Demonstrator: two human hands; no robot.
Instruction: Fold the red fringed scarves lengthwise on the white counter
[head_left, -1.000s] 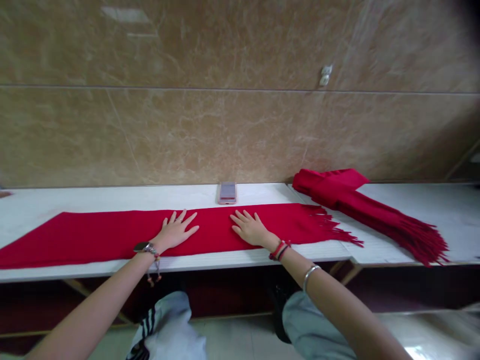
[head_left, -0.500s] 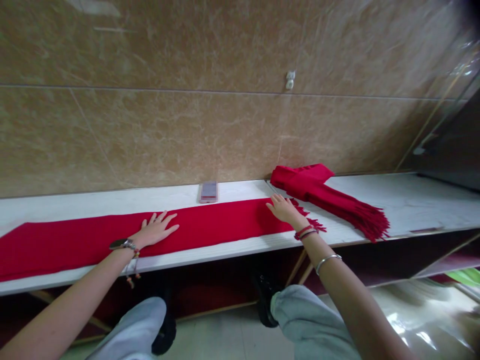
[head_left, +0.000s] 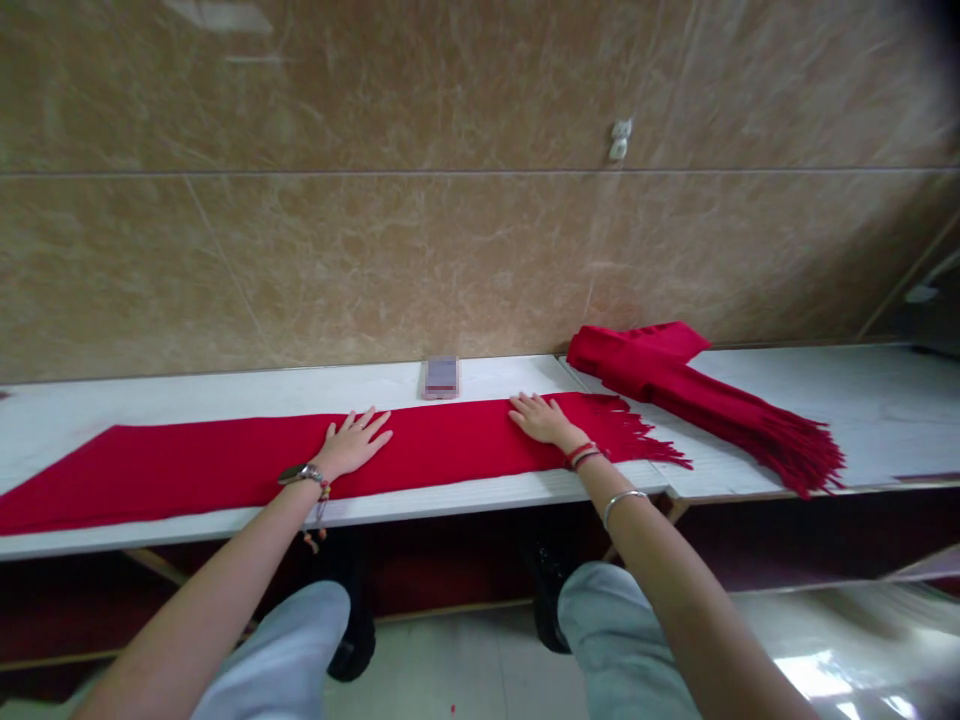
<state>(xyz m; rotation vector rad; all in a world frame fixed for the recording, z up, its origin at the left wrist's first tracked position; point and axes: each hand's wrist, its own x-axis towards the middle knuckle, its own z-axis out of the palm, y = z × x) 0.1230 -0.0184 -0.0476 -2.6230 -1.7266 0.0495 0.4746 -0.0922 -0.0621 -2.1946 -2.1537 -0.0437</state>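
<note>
While the long red scarf [head_left: 450, 445] lies stretched flat along the white table [head_left: 225, 395], both hands rest on top of it. The left hand [head_left: 352, 440] is laid palm down on the middle part of the cloth, with its fingers spread and straight, and it grasps nothing. The right hand [head_left: 541, 420] lies flat in the same way, further to the right and near the fringe [head_left: 649, 445] at the end of the scarf; its fingers are also loose and extended. A watch [head_left: 298, 473] sits on the left wrist, and red bracelets [head_left: 581, 455] sit on the right one. Behind the scarf, between the two hands, a phone [head_left: 440, 377] lies close to the marble wall [head_left: 375, 250]. Further right, a second red scarf [head_left: 660, 372] lies folded, its tassels pointing toward the table's front edge.
</note>
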